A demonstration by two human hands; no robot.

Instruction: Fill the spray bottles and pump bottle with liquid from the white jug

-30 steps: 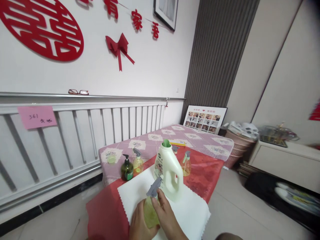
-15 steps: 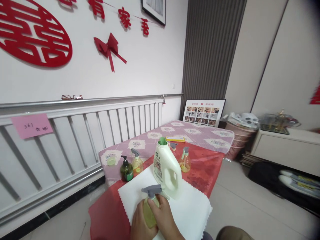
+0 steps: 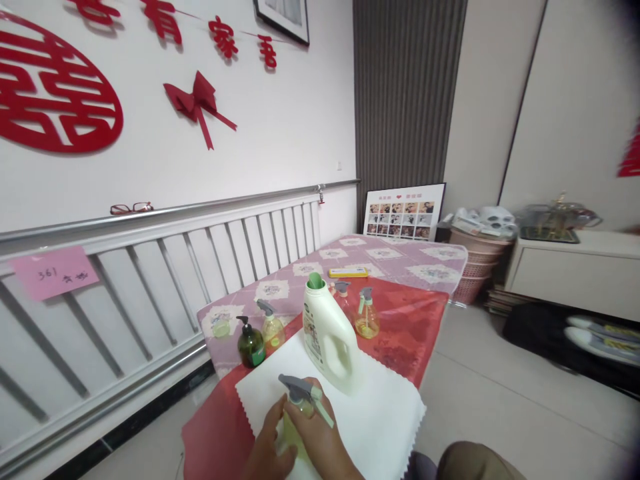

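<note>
Over white cloth (image 3: 383, 413) | left hand (image 3: 269, 448), right hand (image 3: 323, 432) gripping spray bottle (image 3: 291, 430) | body partly hidden behind fingers

Beyond the right hand (image 3: 320, 430), the white jug (image 3: 325, 337) blocks the way forward; the dark pump bottle (image 3: 251, 345) stands to its left; rightward, the white cloth (image 3: 383, 413) leaves open passage.

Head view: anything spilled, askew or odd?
No spill visible. The big jug is uncapped, its green spout exposed; a pale green round piece, possibly its cap, lies apart on the floral cloth. Also, glasses rest on the pipe above the radiator, an unusual spot.
</note>
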